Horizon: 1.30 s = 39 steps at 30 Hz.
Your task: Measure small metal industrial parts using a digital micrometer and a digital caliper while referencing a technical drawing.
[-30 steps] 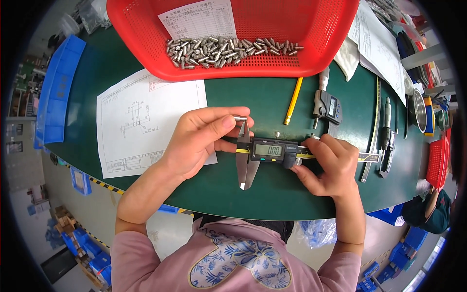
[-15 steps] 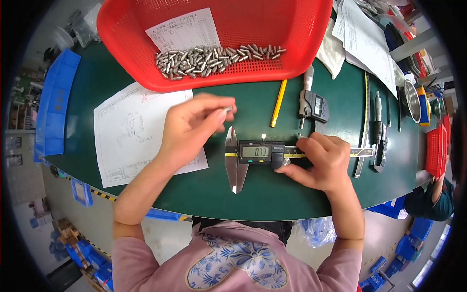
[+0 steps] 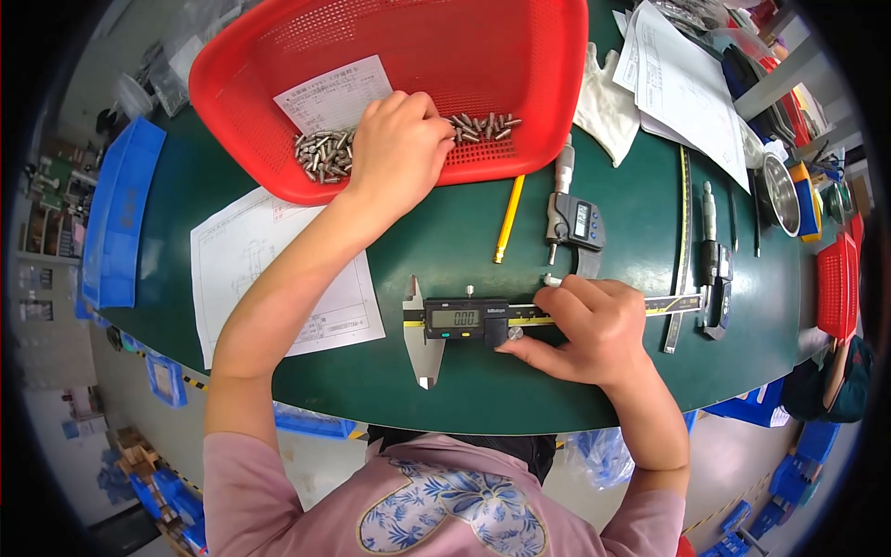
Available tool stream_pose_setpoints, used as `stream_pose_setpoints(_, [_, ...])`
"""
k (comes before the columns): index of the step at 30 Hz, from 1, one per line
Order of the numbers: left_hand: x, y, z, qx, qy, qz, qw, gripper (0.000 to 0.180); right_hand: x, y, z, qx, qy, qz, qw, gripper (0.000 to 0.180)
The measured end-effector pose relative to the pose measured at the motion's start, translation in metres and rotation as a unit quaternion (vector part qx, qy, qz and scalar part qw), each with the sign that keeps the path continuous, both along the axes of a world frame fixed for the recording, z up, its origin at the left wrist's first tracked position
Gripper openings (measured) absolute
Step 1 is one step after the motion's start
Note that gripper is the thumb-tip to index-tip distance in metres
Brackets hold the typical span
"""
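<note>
My left hand [image 3: 401, 148] reaches into the red plastic basket [image 3: 232, 102], over the small silver metal pins [image 3: 325, 155] heaped along its near side. Its fingers curl downward; the fingertips and whatever they hold are hidden. My right hand [image 3: 594, 330] grips the beam of a digital caliper [image 3: 455, 320], thumb by the slide's thumb wheel. The caliper's jaws, pointing left, are together. Beside my right index finger shows a small shiny metal piece [image 3: 551, 280]; I cannot tell whether it is held or lies on the table.
A printed drawing [image 3: 343, 302] lies under my left forearm. Beyond the caliper are a yellow pencil [image 3: 510, 218] and a digital micrometer [image 3: 577, 221]. Farther right lie a steel rule [image 3: 682, 232], another micrometer [image 3: 713, 269], a white glove [image 3: 608, 111] and papers [image 3: 682, 84]. A blue bin [image 3: 121, 213] stands left.
My left hand, which was pinching a pin above the drawing, has moved forward into the basket. The caliper's display reading has changed; my right hand still holds it. The view has shifted slightly.
</note>
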State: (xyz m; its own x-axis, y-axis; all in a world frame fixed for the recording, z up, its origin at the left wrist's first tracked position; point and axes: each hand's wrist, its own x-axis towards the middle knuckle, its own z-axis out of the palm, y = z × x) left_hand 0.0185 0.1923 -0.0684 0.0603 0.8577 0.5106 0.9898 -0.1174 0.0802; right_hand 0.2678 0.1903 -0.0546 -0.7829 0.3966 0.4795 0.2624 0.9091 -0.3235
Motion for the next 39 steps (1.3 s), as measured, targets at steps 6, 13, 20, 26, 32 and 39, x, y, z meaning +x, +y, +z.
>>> stream_pose_setpoints(6, [0.014, -0.014, 0.016, -0.049, -0.15, 0.012, 0.987, 0.016, 0.001, 0.001, -0.001, 0.006, -0.001, -0.005, 1.0, 0.038])
stream_pose_setpoints(13, [0.023, -0.092, 0.018, -0.182, -0.693, 0.011, 0.697, 0.017, 0.002, 0.005, -0.002, 0.009, 0.019, -0.017, 1.0, 0.039])
stream_pose_setpoints(20, [0.032, -0.113, 0.002, -0.152, -0.838, -0.003, 0.523, 0.009, -0.003, 0.001, -0.003, 0.0, 0.005, -0.007, 1.0, 0.039])
stream_pose_setpoints(26, [0.036, -0.117, 0.002, -0.132, -0.865, -0.026, 0.483, 0.01, -0.004, 0.002, -0.005, 0.003, 0.005, -0.005, 1.0, 0.039])
stream_pose_setpoints(32, [0.037, -0.118, 0.002, -0.124, -0.861, -0.031, 0.492, 0.01, -0.004, 0.002, -0.003, 0.013, -0.002, -0.002, 1.0, 0.04])
stream_pose_setpoints(39, [0.038, -0.118, 0.002, -0.119, -0.848, -0.022, 0.515, 0.009, -0.005, 0.003, -0.003, 0.013, 0.0, 0.0, 1.0, 0.04])
